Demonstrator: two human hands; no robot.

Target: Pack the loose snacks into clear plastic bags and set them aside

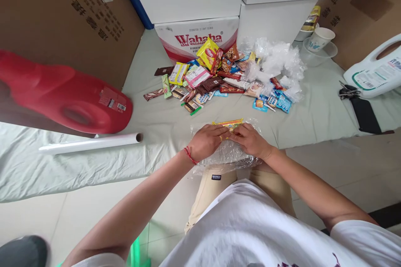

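Close to the table's front edge lies a crumpled sheet of clear plastic wrap (227, 150). On it is a yellow snack packet (230, 123), mostly covered by my fingers. My left hand (208, 139), with a red string bracelet at the wrist, grips the packet's left part with fingers together. From the other side, my right hand (249, 138) closes its bent fingers on the right part. The fingertips of both hands meet over the packet. Beyond it spreads a pile of wrapped snacks (203, 77), beside a heap of crumpled clear plastic (278, 60).
A white roll (90, 143) and a red jug (72, 100) lie at left. A Wahaha carton (169, 41) stands behind the snacks. At right are a paper cup (321, 39), keys (349, 91), a black flat object (365, 114) and a white jug (376, 69).
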